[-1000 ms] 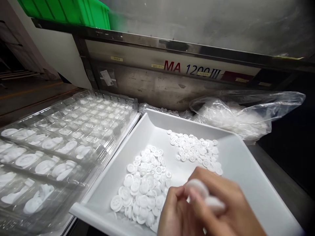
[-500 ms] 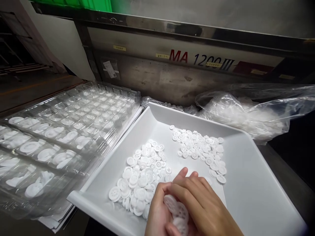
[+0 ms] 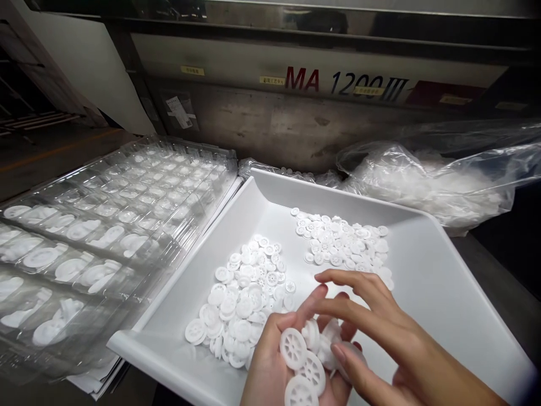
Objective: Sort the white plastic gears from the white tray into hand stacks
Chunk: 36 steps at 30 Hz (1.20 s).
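Several white spoked plastic wheels (image 3: 311, 371) lie in the cupped palm of my left hand (image 3: 270, 358), low over the front of a grey tray (image 3: 426, 265). My right hand (image 3: 380, 332) is just to the right, its thumb on white pieces at the edge of the palm and its fingers curved over them. Inside the tray, a large pile of small white discs (image 3: 240, 304) spreads on the left, and a second pile (image 3: 346, 242) lies toward the back right, partly behind my right fingers.
Clear compartment trays (image 3: 97, 225) holding white parts are stacked on papers at the left. A clear plastic bag (image 3: 426, 186) of white material lies behind the grey tray at right. A machine panel marked MA 1200 III (image 3: 270, 121) stands behind.
My right hand has lifted and opened away from my left hand, uncovering more white wheels in the palm. The view has tilted slightly downward.
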Motion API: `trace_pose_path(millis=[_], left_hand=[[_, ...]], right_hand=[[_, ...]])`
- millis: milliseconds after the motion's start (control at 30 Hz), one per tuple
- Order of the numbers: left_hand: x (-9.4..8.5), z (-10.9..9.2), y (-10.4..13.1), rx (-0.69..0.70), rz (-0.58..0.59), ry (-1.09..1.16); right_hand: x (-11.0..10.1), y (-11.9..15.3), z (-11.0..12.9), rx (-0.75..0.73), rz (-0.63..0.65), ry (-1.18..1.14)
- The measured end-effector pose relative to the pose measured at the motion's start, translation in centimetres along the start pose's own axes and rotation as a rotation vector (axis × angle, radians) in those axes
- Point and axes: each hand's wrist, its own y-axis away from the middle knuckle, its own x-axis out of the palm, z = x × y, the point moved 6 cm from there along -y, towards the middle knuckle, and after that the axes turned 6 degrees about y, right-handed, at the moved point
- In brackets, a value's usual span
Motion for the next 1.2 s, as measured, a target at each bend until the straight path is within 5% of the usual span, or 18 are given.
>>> trace_pose_path(millis=[200, 300, 600, 833, 1000, 1200], left_hand=[[-0.3, 1.0, -0.6, -0.023, -0.028, 0.038], [-0.2, 1.2, -0.5, -0.025, -0.023, 0.044], [0.6, 1.0, 0.2, 0.004, 0.055, 0.095], [0.6, 0.6, 0.5, 0.033, 0.042, 0.054], [0.3, 0.2, 0.4, 0.06, 0.025, 0.073], [0.5, 0.4, 0.6, 0.048, 0.04, 0.092]], right_hand=[[1.8, -0.2, -1.3, 0.131, 0.318, -0.226], [1.8, -0.2, -1.4, 0.157, 0.378, -0.289], [1.0, -0.3, -2.5, 0.245, 0.082, -0.329], [0.0, 0.1, -2.8, 0.216, 0.048, -0.234], [-0.3, 0.0, -1.8, 0.054, 0.228, -0.189], [-0.8, 0.1, -2.0, 0.052, 0.128, -0.167]])
